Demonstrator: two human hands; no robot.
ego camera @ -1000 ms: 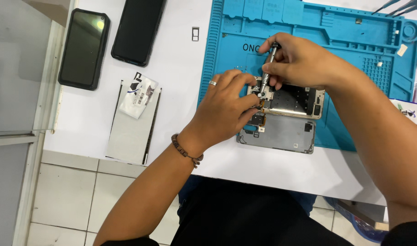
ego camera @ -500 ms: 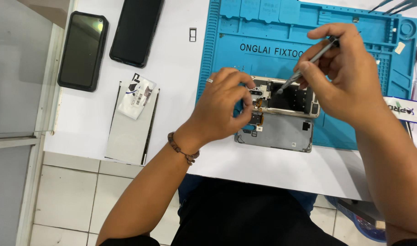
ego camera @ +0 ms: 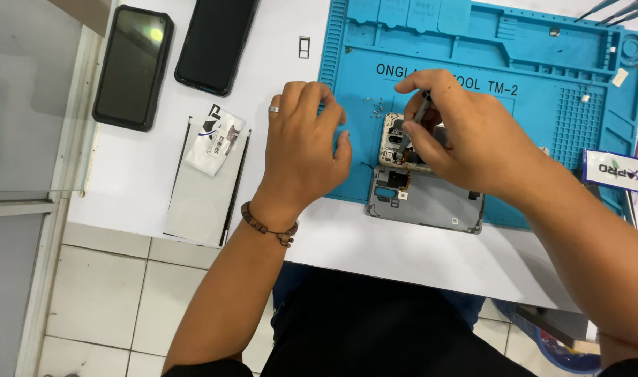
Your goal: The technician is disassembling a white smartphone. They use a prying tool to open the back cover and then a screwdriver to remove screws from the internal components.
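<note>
**Opened phone on the blue mat: thin, stiff, easy to hurt**

Head view: your right hand [ego camera: 465, 143] pinches a slim grey metal tool [ego camera: 415, 120] between thumb and fingertips, its tip down on the top end of the opened silver-grey phone body [ego camera: 430, 199]. That phone lies flat at the near edge of the blue silicone repair mat [ego camera: 514, 63], partly under your right hand. Your left hand [ego camera: 306, 150] rests palm down with fingers loosely spread on the mat's left edge, just beside the phone and not holding anything.

Judge the phone as light and rigid but fragile where it is open: the exposed parts near the camera end look delicate, so take hold by the long outer edges of the frame, not the inside. The mat should grip it; the white desk [ego camera: 144, 181] looks slicker. The tool is thin and smooth, so keep the pinch low on its shaft.

Well apart to the left lie two black phones [ego camera: 132, 66], a white flat packet with a small label [ego camera: 211, 174], and a small card tray [ego camera: 304, 47]. Tiny screws [ego camera: 372, 105] are scattered on the mat near the tool.
</note>
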